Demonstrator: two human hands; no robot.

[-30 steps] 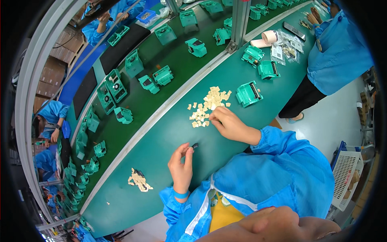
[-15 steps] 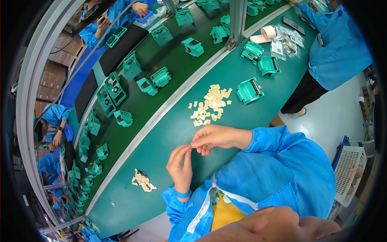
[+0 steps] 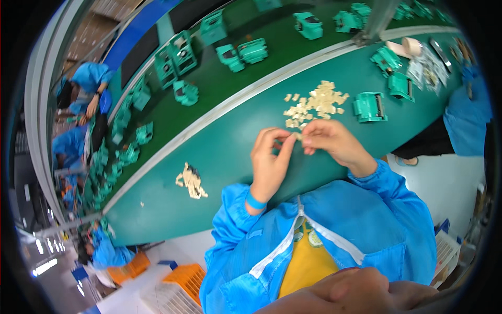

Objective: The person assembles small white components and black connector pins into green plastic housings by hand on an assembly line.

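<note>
My left hand [image 3: 268,163] and my right hand [image 3: 334,142] meet fingertip to fingertip above the green table. Both pinch a small cream-coloured piece [image 3: 298,136], mostly covered by the fingers. Just beyond them lies a loose pile of small flat cream pieces [image 3: 320,100], roughly square. A second, smaller heap of cream bits [image 3: 192,184], with something dark among them, rests on the table to the left of my left hand. What sets the held piece apart from the others is too small to tell.
Teal plastic housings [image 3: 369,107] stand on the table at right, near a tape roll [image 3: 412,46] and clear bags [image 3: 430,70]. Across a pale rail [image 3: 246,94], more housings [image 3: 253,51] sit on a dark green belt. Co-workers in blue [image 3: 473,112] are at the right and left.
My view has turned, so the table and piles appear shifted. My hands remain together, and the left fingers now show more clearly pinching the piece along with the right.
</note>
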